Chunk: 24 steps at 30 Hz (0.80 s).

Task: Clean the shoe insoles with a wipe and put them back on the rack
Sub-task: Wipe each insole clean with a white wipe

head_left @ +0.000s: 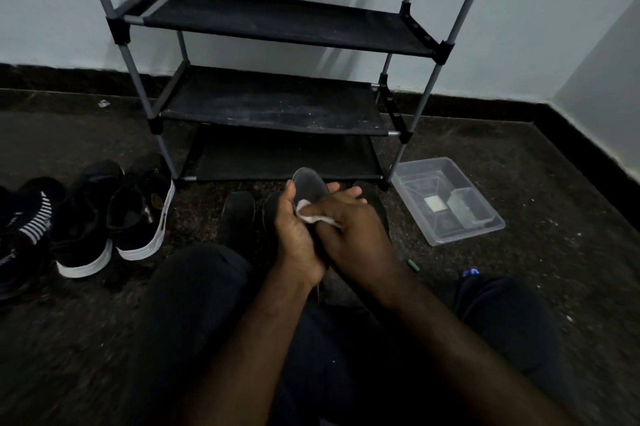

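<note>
the dark grey foam insole [309, 183] is gripped by the left hand [298, 238] above the lap, before the black 3-shelf fabric rack [277, 103]. a white wipe [306, 209] is pinched against it by the right hand [356, 231]. black white-soled shoes [114, 217] are seen left, a clear plastic tub [467, 235] right.

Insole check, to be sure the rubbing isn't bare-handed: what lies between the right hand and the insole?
The wipe lies between the right hand and the insole, which the left hand holds; the head view shows it.
</note>
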Available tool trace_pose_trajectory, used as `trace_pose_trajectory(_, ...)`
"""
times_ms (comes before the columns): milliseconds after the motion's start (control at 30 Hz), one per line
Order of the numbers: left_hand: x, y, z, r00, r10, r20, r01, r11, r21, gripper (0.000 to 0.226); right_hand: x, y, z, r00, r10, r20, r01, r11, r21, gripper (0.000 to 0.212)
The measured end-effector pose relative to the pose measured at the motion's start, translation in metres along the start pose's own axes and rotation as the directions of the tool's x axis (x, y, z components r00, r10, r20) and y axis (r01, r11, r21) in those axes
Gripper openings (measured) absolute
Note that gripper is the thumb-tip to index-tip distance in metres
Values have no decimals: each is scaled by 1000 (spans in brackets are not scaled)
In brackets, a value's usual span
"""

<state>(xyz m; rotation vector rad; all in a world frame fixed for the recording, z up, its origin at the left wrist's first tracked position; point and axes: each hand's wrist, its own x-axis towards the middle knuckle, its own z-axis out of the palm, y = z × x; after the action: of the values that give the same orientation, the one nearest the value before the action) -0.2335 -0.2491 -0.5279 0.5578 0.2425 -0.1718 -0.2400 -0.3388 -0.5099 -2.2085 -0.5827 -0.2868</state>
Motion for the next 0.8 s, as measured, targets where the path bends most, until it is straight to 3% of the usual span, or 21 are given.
trace_pose_trajectory(133, 2, -5, 1, 1000, 24, -10, -24, 1000, 2, 59, 7, 15, -7, 985, 128, -115, -146, 976, -164, 18)
trace_pose_trajectory(300, 1, 1, -1, 1000, -28, -12, 27, 1000, -8, 71, -1, -10, -3, 997, -53, 48, 52, 998, 24, 22)
trace_pose_trajectory(500, 0, -4, 1, 1000, 6, -23, -6, 1000, 17, 59, 3, 19, -5, 982, 139, -126, -156, 979, -132, 19)
trace_pose_trajectory(667, 1, 0, 0, 1000, -12, -7, 12, 1000, 16, 73, -5, -3, 1, 999, -14, 33, 13, 999, 31, 18)
trace_pose_trajectory(800, -1, -2, 1, 1000, 7, 11, -7, 1000, -14, 64, 5, 16, -8, 1000, 22, 8, -22, 997, -78, 20)
